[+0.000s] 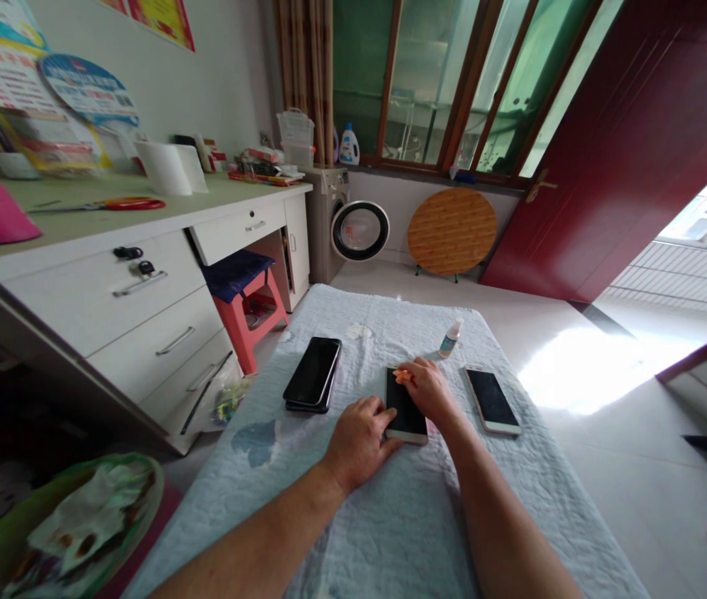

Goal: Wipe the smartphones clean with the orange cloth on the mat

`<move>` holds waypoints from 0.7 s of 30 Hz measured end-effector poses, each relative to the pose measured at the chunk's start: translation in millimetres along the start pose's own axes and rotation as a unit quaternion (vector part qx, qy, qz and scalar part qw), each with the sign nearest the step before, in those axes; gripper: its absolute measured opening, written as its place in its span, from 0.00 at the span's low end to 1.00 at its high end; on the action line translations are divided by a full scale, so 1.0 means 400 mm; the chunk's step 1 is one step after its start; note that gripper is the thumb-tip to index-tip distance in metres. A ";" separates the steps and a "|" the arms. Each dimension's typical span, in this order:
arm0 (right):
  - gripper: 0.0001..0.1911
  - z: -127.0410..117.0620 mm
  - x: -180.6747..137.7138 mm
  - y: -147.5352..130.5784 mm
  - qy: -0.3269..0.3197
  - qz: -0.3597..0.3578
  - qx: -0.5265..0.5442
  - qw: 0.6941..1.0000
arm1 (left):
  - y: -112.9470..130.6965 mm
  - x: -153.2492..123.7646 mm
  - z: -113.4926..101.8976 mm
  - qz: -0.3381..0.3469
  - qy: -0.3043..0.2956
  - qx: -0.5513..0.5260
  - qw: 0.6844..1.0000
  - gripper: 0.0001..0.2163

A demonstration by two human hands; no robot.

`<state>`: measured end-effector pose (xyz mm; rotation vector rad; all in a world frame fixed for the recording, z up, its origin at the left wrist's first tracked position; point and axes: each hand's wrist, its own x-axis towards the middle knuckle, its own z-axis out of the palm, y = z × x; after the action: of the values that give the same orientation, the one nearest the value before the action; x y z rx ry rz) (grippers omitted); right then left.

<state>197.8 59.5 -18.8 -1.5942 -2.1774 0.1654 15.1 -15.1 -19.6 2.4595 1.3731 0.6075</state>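
Observation:
A smartphone (408, 418) with a dark screen and light frame lies face up on the pale blue quilted cover (384, 516). My left hand (358, 441) is closed on its lower left edge, holding it against the cover. At the phone's top end, my right hand (428, 387) pinches a small orange cloth (402, 377) pressed on the screen. Two stacked dark phones (313, 372) lie to the left. Another phone (491, 401) with a white frame lies to the right. Beyond my right hand stands a small spray bottle (451, 339) with a white cap.
Along the left runs a desk (204, 208) with white drawers, a paper roll (170, 168) and scissors (122, 203) on top. A pink stool (247, 308) stands beside it. A bin (157, 507) with rubbish sits at lower left. Farther back are a washing machine (322, 216) and a folded round table (452, 230).

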 end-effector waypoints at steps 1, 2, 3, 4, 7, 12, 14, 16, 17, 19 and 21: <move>0.11 -0.006 -0.001 -0.006 -0.010 -0.010 0.015 1.000 | 0.000 0.000 0.000 0.001 0.001 -0.003 1.000 0.18; 0.10 -0.013 -0.003 -0.012 -0.026 -0.022 0.035 0.999 | -0.001 0.000 0.001 0.002 0.003 -0.007 1.000 0.18; 0.09 -0.021 -0.004 -0.017 -0.048 -0.033 0.059 0.997 | -0.001 0.000 0.003 0.003 0.006 -0.011 1.000 0.18; 0.08 -0.028 -0.006 -0.022 -0.074 -0.046 0.084 0.993 | -0.002 0.000 0.004 0.004 0.011 -0.015 1.000 0.18; 0.09 -0.049 -0.010 -0.031 -0.152 -0.074 0.137 0.976 | -0.002 0.001 0.009 0.006 0.016 -0.021 1.000 0.17; 0.12 -0.057 -0.011 -0.022 -0.202 -0.062 0.171 0.962 | 0.001 0.000 0.004 0.009 0.009 -0.020 1.000 0.16; 0.12 -0.052 -0.010 -0.010 -0.184 -0.040 0.172 0.967 | 0.002 -0.001 0.001 0.007 0.009 -0.020 1.000 0.16; 0.11 -0.045 -0.008 0.002 -0.143 -0.009 0.142 0.979 | 0.003 -0.002 0.000 0.005 0.010 -0.020 1.000 0.16; 0.11 -0.042 -0.008 0.007 -0.116 0.006 0.118 0.986 | 0.003 -0.002 0.000 0.005 0.010 -0.021 1.000 0.16; 0.10 -0.036 -0.008 0.015 -0.067 0.030 0.068 0.995 | 0.003 -0.002 -0.001 0.006 0.008 -0.020 1.000 0.15; 0.10 -0.028 -0.008 0.019 -0.028 0.045 0.032 0.998 | 0.004 -0.002 -0.002 0.005 0.008 -0.019 1.000 0.15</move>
<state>209.8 57.2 -12.1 -1.6707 -2.1201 0.3070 15.5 -16.6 -18.6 2.4377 1.3433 0.6507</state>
